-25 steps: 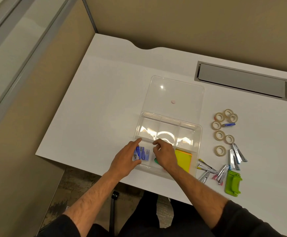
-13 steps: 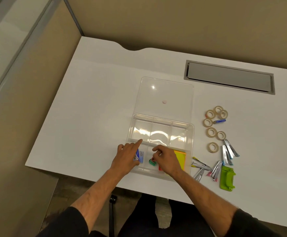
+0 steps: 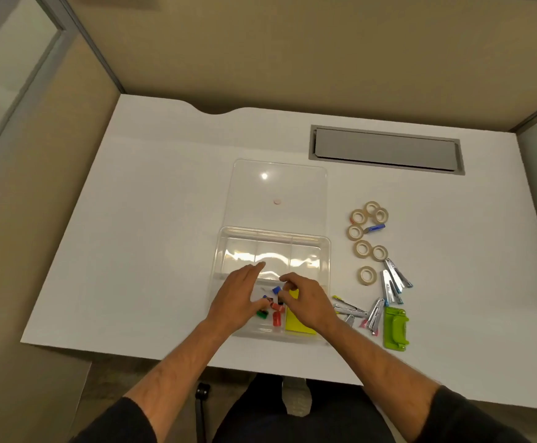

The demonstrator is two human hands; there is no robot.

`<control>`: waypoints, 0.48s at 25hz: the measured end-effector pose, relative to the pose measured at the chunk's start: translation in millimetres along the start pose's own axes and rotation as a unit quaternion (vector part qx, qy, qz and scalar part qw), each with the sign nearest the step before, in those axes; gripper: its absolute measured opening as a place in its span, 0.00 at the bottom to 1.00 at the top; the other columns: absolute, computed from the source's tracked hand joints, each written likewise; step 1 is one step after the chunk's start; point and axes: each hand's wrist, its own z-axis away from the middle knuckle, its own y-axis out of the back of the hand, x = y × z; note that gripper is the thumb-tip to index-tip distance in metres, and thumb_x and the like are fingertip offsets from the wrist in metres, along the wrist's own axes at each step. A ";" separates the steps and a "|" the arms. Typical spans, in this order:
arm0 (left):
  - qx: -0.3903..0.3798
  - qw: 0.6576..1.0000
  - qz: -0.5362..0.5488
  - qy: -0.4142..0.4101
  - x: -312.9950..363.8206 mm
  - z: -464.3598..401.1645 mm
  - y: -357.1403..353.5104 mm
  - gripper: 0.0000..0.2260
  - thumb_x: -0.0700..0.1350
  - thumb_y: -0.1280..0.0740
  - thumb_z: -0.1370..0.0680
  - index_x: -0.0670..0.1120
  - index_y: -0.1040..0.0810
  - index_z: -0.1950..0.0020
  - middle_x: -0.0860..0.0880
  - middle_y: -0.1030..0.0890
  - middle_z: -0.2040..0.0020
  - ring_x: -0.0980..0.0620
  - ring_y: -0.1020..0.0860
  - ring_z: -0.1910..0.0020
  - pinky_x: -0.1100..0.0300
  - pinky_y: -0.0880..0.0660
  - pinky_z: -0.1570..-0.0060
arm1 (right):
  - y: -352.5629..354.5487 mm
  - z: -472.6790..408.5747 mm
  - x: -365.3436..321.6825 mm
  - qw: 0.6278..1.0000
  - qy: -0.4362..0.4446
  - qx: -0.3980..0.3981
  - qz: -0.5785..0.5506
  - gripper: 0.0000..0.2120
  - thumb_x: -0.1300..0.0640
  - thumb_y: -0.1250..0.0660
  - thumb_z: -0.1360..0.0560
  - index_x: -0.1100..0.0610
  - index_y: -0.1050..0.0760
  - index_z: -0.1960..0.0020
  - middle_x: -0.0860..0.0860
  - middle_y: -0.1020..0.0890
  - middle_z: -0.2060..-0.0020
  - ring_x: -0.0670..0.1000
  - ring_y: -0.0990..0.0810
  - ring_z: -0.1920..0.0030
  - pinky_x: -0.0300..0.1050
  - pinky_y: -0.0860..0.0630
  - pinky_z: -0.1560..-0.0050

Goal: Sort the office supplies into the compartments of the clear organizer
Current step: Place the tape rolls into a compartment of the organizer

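Head view: small clips (image 3: pixel 273 310) are handled in the organizer (image 3: pixel 326 251) near the desk's front edge; left hand (image 3: pixel 240 298) spread flat, right hand (image 3: pixel 305 302) fingers curled, grip unclear.

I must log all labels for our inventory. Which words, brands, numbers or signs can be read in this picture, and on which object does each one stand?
None can be read.
Tape rolls: no print visible.
Green hole punch: no readable marking.
Organizer lid: only a small round dot, no text.
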 end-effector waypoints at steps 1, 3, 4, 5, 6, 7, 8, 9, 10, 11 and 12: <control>0.000 1.000 0.002 -0.011 13.0 -4.9 -0.9 0.37 0.57 0.28 0.26 0.58 0.44 0.22 0.53 0.35 0.24 0.51 0.37 0.26 0.59 0.39 0.32 | 10.0 2.5 5.7 1.000 -0.001 0.000 0.006 0.16 0.50 0.35 0.23 0.50 0.26 0.36 0.44 0.18 0.51 0.47 0.21 0.47 0.46 0.24 0.43; -0.003 0.999 0.004 -0.033 39.1 -16.5 -4.0 0.37 0.59 0.29 0.26 0.58 0.44 0.22 0.52 0.36 0.24 0.51 0.39 0.25 0.57 0.39 0.30 | 30.5 8.1 20.1 1.000 -0.010 0.002 0.026 0.21 0.45 0.36 0.22 0.49 0.29 0.31 0.47 0.20 0.40 0.48 0.23 0.39 0.45 0.28 0.38; -0.006 0.999 0.001 -0.042 52.1 -22.5 -6.0 0.37 0.60 0.30 0.26 0.57 0.44 0.22 0.51 0.37 0.23 0.50 0.40 0.25 0.56 0.40 0.29 | 40.9 11.5 27.8 0.999 -0.016 0.005 0.036 0.23 0.43 0.37 0.22 0.49 0.31 0.29 0.48 0.23 0.35 0.49 0.26 0.35 0.45 0.31 0.34; -0.009 0.999 -0.005 -0.051 64.7 -28.5 -8.2 0.37 0.61 0.30 0.26 0.56 0.44 0.22 0.50 0.37 0.23 0.50 0.41 0.24 0.55 0.40 0.28 | 51.4 14.7 34.9 0.999 -0.020 0.008 0.045 0.25 0.42 0.38 0.22 0.49 0.33 0.27 0.48 0.27 0.31 0.48 0.30 0.31 0.45 0.34 0.31; -0.014 0.998 -0.014 -0.058 77.1 -34.2 -10.7 0.38 0.62 0.31 0.27 0.56 0.44 0.22 0.50 0.38 0.22 0.50 0.42 0.24 0.54 0.41 0.28 | 62.2 18.0 41.8 0.998 -0.023 0.012 0.051 0.27 0.41 0.39 0.21 0.49 0.36 0.26 0.48 0.30 0.28 0.48 0.35 0.27 0.46 0.36 0.29; -0.019 0.998 -0.022 -0.064 88.0 -39.8 -13.6 0.38 0.63 0.32 0.27 0.56 0.44 0.22 0.50 0.39 0.22 0.50 0.43 0.23 0.54 0.42 0.28 | 72.9 20.7 48.4 0.998 -0.027 0.015 0.054 0.28 0.40 0.41 0.21 0.48 0.38 0.25 0.47 0.33 0.26 0.48 0.40 0.24 0.47 0.39 0.27; -0.021 0.997 -0.030 -0.071 98.8 -46.2 -17.7 0.38 0.64 0.32 0.26 0.56 0.45 0.22 0.50 0.40 0.22 0.50 0.43 0.23 0.54 0.43 0.27 | 84.6 22.9 55.7 0.998 -0.029 0.020 0.055 0.29 0.38 0.42 0.21 0.48 0.40 0.24 0.47 0.36 0.25 0.48 0.45 0.23 0.49 0.43 0.25; -0.021 0.996 -0.039 -0.080 107.9 -51.8 -22.0 0.38 0.64 0.33 0.26 0.56 0.45 0.22 0.50 0.41 0.21 0.51 0.44 0.23 0.56 0.44 0.27 | 95.2 24.3 62.4 0.998 -0.028 0.022 0.059 0.30 0.37 0.43 0.21 0.48 0.42 0.23 0.47 0.39 0.23 0.49 0.49 0.22 0.50 0.46 0.24; -0.023 0.995 -0.047 -0.090 116.6 -57.3 -26.6 0.38 0.65 0.34 0.26 0.56 0.46 0.21 0.51 0.42 0.21 0.52 0.46 0.22 0.57 0.46 0.27 | 105.0 25.2 68.6 0.997 -0.027 0.023 0.067 0.32 0.36 0.45 0.21 0.48 0.45 0.22 0.48 0.42 0.22 0.49 0.53 0.21 0.52 0.51 0.23; -0.028 0.993 -0.055 -0.100 125.4 -62.8 -31.4 0.38 0.65 0.35 0.25 0.55 0.47 0.21 0.52 0.43 0.21 0.53 0.48 0.22 0.58 0.48 0.27 | 114.8 26.0 74.8 0.996 -0.026 0.025 0.078 0.33 0.35 0.48 0.22 0.48 0.48 0.21 0.48 0.46 0.21 0.49 0.56 0.21 0.53 0.55 0.23; -0.035 0.992 -0.061 -0.107 132.7 -68.6 -36.0 0.38 0.65 0.36 0.25 0.55 0.49 0.21 0.53 0.45 0.20 0.54 0.50 0.22 0.59 0.51 0.28 | 123.5 25.9 80.3 0.995 -0.026 0.026 0.090 0.35 0.33 0.51 0.22 0.48 0.50 0.21 0.48 0.49 0.21 0.48 0.60 0.22 0.53 0.60 0.24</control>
